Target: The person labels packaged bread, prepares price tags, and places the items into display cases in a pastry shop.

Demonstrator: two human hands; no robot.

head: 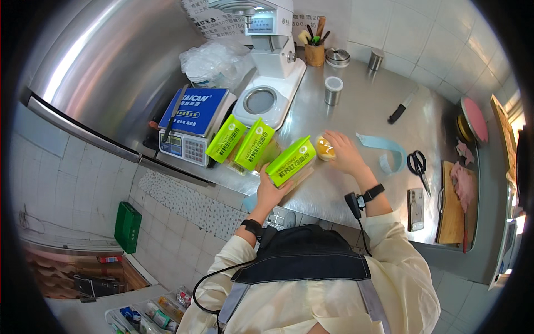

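My left hand (269, 191) grips the lower side of a clear bread bag with a bright green top (290, 162), which bears printed writing. Two similar green-topped bread bags stand beside it: a middle bag (255, 145) and a left bag (226, 139) close to the scale. My right hand (346, 155) has its fingers on a small round item with a shiny yellow top (324, 148), apparently in a clear container, resting on the steel worktop (308, 204). The fingers partly cover it, and its exact kind is unclear.
Behind the bags are a digital scale (192, 112) with a knife across it and a white stand mixer (273, 50). A metal shaker (333, 91), another knife (400, 110), a blue ribbon-like strip (394, 148), black-handled scissors (418, 167) and a phone (415, 208) lie rightward.
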